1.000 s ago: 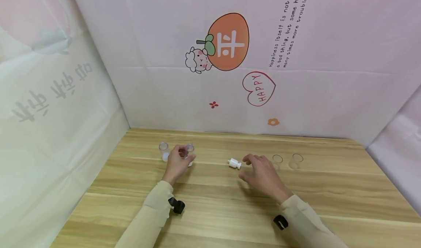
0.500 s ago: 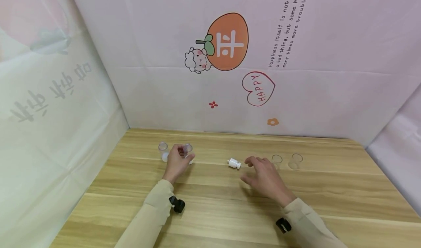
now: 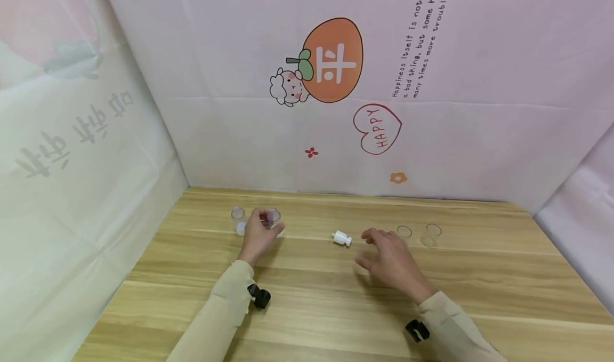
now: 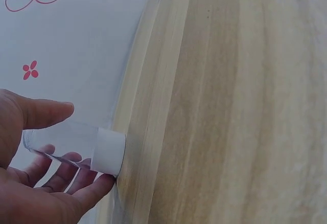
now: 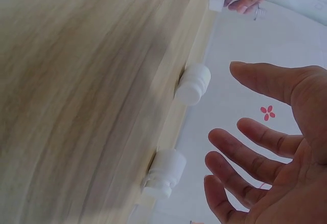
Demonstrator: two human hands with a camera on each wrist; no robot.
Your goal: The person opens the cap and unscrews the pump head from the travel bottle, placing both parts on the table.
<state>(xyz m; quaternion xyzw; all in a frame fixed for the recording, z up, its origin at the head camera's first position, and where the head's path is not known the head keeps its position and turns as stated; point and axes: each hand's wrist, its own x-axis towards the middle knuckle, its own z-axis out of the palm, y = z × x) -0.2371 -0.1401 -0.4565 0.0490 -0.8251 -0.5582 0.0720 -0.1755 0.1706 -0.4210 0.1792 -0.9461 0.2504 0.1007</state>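
Note:
My left hand (image 3: 260,236) has its fingers curled round a clear bottle (image 3: 274,218) standing upside down on its white cap (image 4: 110,151). A small gap shows between thumb and bottle in the left wrist view. Another clear bottle (image 3: 238,220) with a white end below stands just left of that hand. My right hand (image 3: 390,260) hovers with fingers spread, holding nothing, right of a small white bottle (image 3: 342,238) lying on its side. In the right wrist view, two white bottles, a farther one (image 5: 193,83) and a nearer one (image 5: 163,175), lie beyond its fingertips.
Faint clear round rims, one nearer (image 3: 404,231) and one farther right (image 3: 434,230), show on the wooden table (image 3: 326,314) beyond my right hand. Printed cloth (image 3: 230,149) hangs along the table's back edge and both sides.
My right hand has drifted to the right, away from the white bottle. The clear bottle in my left hand has shifted slightly left, and that hand has barely moved.

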